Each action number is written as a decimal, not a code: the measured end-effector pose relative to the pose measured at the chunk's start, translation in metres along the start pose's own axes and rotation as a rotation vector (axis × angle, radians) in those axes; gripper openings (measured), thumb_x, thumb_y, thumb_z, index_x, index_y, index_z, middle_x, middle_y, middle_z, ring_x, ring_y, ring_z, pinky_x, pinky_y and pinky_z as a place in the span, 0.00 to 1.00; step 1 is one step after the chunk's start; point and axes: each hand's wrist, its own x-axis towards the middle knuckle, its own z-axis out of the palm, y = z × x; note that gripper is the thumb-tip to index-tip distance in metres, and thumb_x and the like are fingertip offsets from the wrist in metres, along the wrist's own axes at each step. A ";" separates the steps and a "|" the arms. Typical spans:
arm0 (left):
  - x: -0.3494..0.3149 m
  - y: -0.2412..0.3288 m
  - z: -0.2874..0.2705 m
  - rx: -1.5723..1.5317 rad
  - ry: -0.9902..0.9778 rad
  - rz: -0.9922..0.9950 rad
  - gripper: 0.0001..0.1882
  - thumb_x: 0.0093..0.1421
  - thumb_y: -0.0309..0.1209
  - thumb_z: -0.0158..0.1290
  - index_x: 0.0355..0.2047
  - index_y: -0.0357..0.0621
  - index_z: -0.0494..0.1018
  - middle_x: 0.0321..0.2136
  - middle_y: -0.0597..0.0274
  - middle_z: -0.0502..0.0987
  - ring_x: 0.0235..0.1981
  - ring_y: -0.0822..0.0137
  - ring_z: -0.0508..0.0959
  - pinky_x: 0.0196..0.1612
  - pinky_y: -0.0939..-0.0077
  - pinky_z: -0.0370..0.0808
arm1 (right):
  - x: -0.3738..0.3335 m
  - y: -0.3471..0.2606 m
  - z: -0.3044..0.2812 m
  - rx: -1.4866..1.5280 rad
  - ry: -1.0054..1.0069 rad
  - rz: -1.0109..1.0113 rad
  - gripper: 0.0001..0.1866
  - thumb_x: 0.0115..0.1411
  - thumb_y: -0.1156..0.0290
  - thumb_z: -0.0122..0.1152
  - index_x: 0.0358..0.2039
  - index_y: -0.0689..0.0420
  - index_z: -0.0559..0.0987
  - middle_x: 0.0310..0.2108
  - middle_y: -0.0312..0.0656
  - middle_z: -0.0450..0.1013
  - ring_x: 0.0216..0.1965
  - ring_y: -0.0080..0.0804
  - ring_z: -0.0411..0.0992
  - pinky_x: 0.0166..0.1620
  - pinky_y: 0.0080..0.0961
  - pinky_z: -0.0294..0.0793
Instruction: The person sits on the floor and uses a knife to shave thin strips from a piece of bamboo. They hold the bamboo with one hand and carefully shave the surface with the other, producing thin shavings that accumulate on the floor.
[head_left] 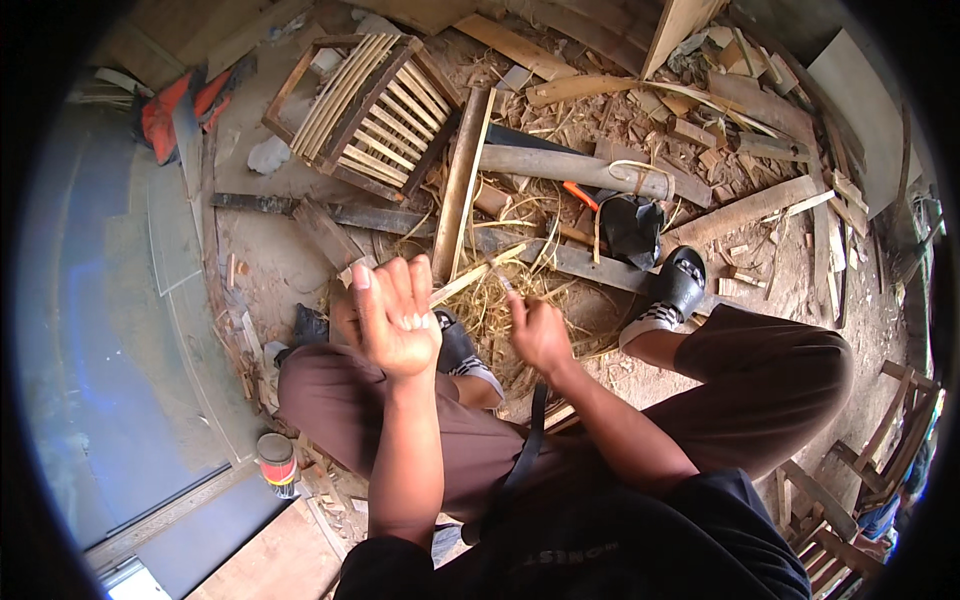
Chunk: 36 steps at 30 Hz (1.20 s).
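Note:
My left hand is turned palm up over my left knee, its fingers curled in. A thin pale wooden strip comes out at its little-finger side and slants up to the right; the end inside the fist is hidden. My right hand is closed round the handle of a small knife, whose narrow blade points up toward the strip. The handle is mostly covered by my fingers. Below the strip, between my feet, lies a heap of thin curled shavings.
A slatted wooden frame stands at the far left beside an upright plank. A round pole, a dark bag and an orange-handled tool lie ahead. Wood scraps cover the right; a can stands at lower left.

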 end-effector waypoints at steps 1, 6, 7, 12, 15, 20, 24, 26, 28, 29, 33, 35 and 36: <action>0.002 0.000 -0.004 -0.004 -0.041 0.001 0.29 0.76 0.36 0.35 0.12 0.52 0.53 0.08 0.70 0.53 0.09 0.75 0.49 0.20 0.77 0.52 | 0.014 0.023 -0.003 -0.089 0.005 0.060 0.34 0.71 0.44 0.43 0.31 0.66 0.79 0.21 0.62 0.75 0.23 0.61 0.77 0.33 0.51 0.77; -0.005 -0.004 0.003 -0.006 -0.065 0.027 0.28 0.76 0.36 0.35 0.13 0.51 0.55 0.08 0.71 0.53 0.09 0.76 0.50 0.21 0.77 0.52 | 0.035 0.028 0.005 -0.156 0.030 -0.044 0.39 0.72 0.41 0.37 0.37 0.69 0.82 0.23 0.61 0.77 0.25 0.47 0.80 0.34 0.49 0.80; -0.004 -0.005 0.002 -0.026 -0.072 0.028 0.28 0.76 0.35 0.36 0.13 0.51 0.55 0.09 0.71 0.54 0.10 0.76 0.50 0.21 0.77 0.54 | 0.023 0.001 0.005 -0.026 0.007 -0.016 0.36 0.72 0.44 0.40 0.40 0.70 0.81 0.19 0.58 0.76 0.22 0.49 0.79 0.33 0.48 0.79; 0.010 -0.006 -0.008 -0.073 -0.052 0.014 0.27 0.76 0.35 0.34 0.14 0.50 0.56 0.09 0.71 0.55 0.10 0.75 0.51 0.21 0.76 0.55 | 0.001 -0.025 0.013 0.070 0.062 -0.370 0.22 0.70 0.53 0.51 0.35 0.63 0.77 0.13 0.54 0.71 0.19 0.56 0.76 0.29 0.49 0.75; 0.010 -0.003 -0.014 -0.045 -0.006 0.000 0.28 0.76 0.37 0.34 0.14 0.51 0.56 0.09 0.71 0.56 0.10 0.76 0.51 0.21 0.77 0.54 | 0.003 -0.010 0.025 0.043 0.132 -0.457 0.19 0.68 0.56 0.54 0.33 0.62 0.76 0.14 0.55 0.71 0.22 0.61 0.75 0.29 0.49 0.75; 0.018 0.008 -0.031 -0.083 0.092 -0.081 0.31 0.75 0.45 0.34 0.11 0.54 0.55 0.09 0.70 0.55 0.09 0.75 0.50 0.26 0.75 0.53 | -0.006 -0.033 0.023 -0.035 0.075 -0.351 0.20 0.67 0.57 0.56 0.29 0.63 0.74 0.14 0.58 0.69 0.20 0.60 0.73 0.28 0.48 0.72; 0.007 0.004 -0.019 -0.083 -0.032 -0.051 0.30 0.75 0.46 0.33 0.12 0.53 0.57 0.10 0.69 0.57 0.10 0.74 0.52 0.27 0.74 0.55 | -0.030 -0.045 0.010 -0.025 0.076 -0.348 0.21 0.68 0.55 0.55 0.30 0.64 0.75 0.15 0.58 0.70 0.22 0.61 0.75 0.29 0.48 0.73; 0.001 0.000 -0.011 -0.064 -0.100 -0.036 0.29 0.75 0.44 0.34 0.14 0.52 0.59 0.10 0.70 0.57 0.11 0.74 0.54 0.28 0.74 0.57 | -0.030 -0.037 0.011 -0.033 0.093 -0.333 0.23 0.69 0.53 0.53 0.31 0.63 0.75 0.15 0.59 0.72 0.23 0.63 0.76 0.30 0.49 0.75; 0.001 0.001 -0.012 -0.057 -0.077 -0.039 0.29 0.75 0.44 0.34 0.14 0.51 0.58 0.10 0.70 0.57 0.11 0.74 0.54 0.28 0.74 0.57 | -0.019 -0.022 0.012 0.015 0.059 -0.214 0.25 0.69 0.48 0.52 0.33 0.62 0.76 0.17 0.60 0.73 0.25 0.65 0.76 0.32 0.52 0.76; 0.002 0.000 -0.014 -0.053 -0.066 -0.034 0.29 0.75 0.43 0.34 0.14 0.51 0.58 0.10 0.70 0.57 0.12 0.74 0.54 0.28 0.74 0.57 | -0.019 -0.030 0.009 -0.025 0.064 -0.213 0.26 0.69 0.48 0.51 0.33 0.62 0.76 0.16 0.60 0.73 0.25 0.65 0.76 0.32 0.53 0.76; 0.006 0.001 -0.013 -0.070 -0.037 -0.048 0.29 0.74 0.43 0.34 0.13 0.52 0.58 0.10 0.70 0.57 0.11 0.75 0.53 0.27 0.75 0.55 | -0.034 -0.054 -0.003 -0.121 0.004 -0.254 0.25 0.69 0.49 0.51 0.33 0.61 0.76 0.14 0.58 0.72 0.23 0.63 0.76 0.31 0.53 0.76; 0.000 -0.006 -0.008 -0.122 0.017 -0.037 0.29 0.74 0.43 0.34 0.13 0.53 0.58 0.10 0.70 0.57 0.11 0.75 0.52 0.26 0.76 0.54 | -0.034 -0.048 0.000 -0.043 0.066 -0.307 0.25 0.69 0.49 0.51 0.32 0.62 0.76 0.14 0.58 0.72 0.23 0.63 0.76 0.31 0.53 0.76; 0.001 -0.007 -0.005 -0.100 -0.022 -0.042 0.28 0.74 0.42 0.33 0.13 0.53 0.58 0.10 0.70 0.57 0.11 0.75 0.52 0.26 0.76 0.54 | -0.033 -0.044 0.002 -0.001 0.099 -0.335 0.25 0.69 0.49 0.51 0.32 0.62 0.76 0.14 0.58 0.72 0.23 0.63 0.76 0.31 0.53 0.76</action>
